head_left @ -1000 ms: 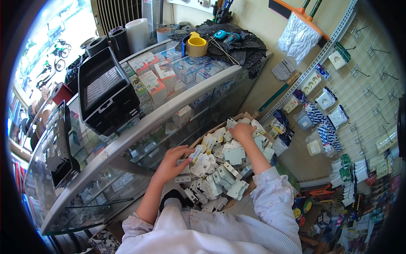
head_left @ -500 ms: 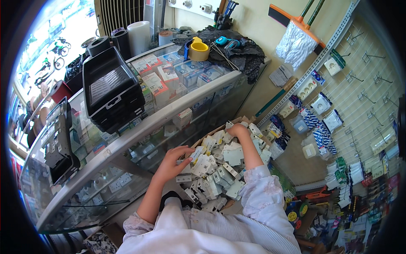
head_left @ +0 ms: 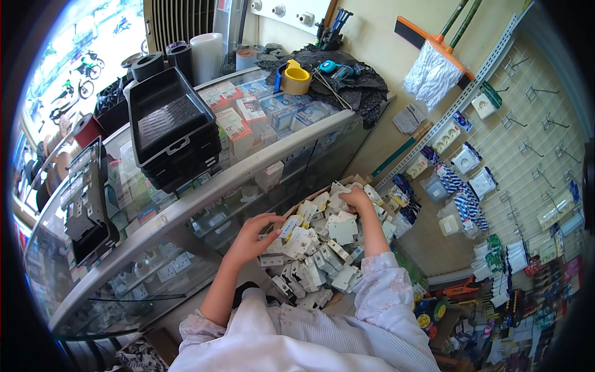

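A large heap of white plastic electrical pieces [head_left: 319, 257], looking like circuit breakers and switch modules, fills a cardboard box [head_left: 354, 180] in front of me. Some pieces carry yellow labels [head_left: 306, 211]. My left hand [head_left: 251, 239] is at the heap's left side, its fingers stretched and thumb apart, the tips close to a labelled piece; it holds nothing visible. At the far side of the heap, my right hand [head_left: 357, 198] has its fingers bent down onto a white electrical piece [head_left: 338, 197]. Its fingertips are partly hidden among the pieces.
A glass display counter [head_left: 248, 149] runs along the left and far side. Stacked black trays [head_left: 173, 130], yellow tape [head_left: 295, 80] and small boxes lie on or in it. At right, a wire rack [head_left: 527, 124] carries packaged sockets [head_left: 466, 160]. A mop [head_left: 430, 74] hangs on the wall.
My right hand has drawn slightly nearer and to the right over the heap. My left hand stays almost still. The whole view has shifted a little.
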Action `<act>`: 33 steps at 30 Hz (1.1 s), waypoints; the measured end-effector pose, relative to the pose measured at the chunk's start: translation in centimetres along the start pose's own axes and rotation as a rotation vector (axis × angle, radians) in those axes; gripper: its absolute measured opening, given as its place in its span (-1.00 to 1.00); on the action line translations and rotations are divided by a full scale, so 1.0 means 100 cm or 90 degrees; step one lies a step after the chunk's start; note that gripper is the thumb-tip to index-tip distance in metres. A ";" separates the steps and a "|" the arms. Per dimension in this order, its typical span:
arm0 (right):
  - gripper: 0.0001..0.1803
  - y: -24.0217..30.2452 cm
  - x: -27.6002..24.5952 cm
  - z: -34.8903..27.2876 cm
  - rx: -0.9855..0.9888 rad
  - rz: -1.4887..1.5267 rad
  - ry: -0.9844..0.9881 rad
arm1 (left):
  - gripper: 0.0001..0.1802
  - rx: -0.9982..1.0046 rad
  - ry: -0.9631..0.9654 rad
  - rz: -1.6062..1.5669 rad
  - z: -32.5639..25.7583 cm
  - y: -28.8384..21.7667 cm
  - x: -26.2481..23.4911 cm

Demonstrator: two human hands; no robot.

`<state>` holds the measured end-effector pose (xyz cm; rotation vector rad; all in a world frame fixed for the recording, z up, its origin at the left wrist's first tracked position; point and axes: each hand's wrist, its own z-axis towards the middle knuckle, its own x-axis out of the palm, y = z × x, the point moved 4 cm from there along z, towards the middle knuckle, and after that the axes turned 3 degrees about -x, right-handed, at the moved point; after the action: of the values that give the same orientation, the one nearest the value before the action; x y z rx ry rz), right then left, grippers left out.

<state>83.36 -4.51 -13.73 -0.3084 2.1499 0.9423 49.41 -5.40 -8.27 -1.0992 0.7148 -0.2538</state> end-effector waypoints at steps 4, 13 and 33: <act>-0.35 -0.007 -0.033 -0.018 -0.128 0.081 -0.096 | -0.67 -0.004 0.010 -0.002 0.001 -0.004 -0.002; -0.54 -0.027 -0.047 -0.095 -0.451 0.322 -0.114 | -0.63 0.025 0.045 -0.035 0.011 -0.012 0.010; -0.41 -0.029 0.085 -0.199 -0.466 0.607 -0.090 | -0.46 -0.038 0.018 -0.135 -0.009 -0.018 0.098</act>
<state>68.03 -20.01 -12.59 0.4933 1.6971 2.1991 56.44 -11.99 -10.87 -1.2313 0.6338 -0.4317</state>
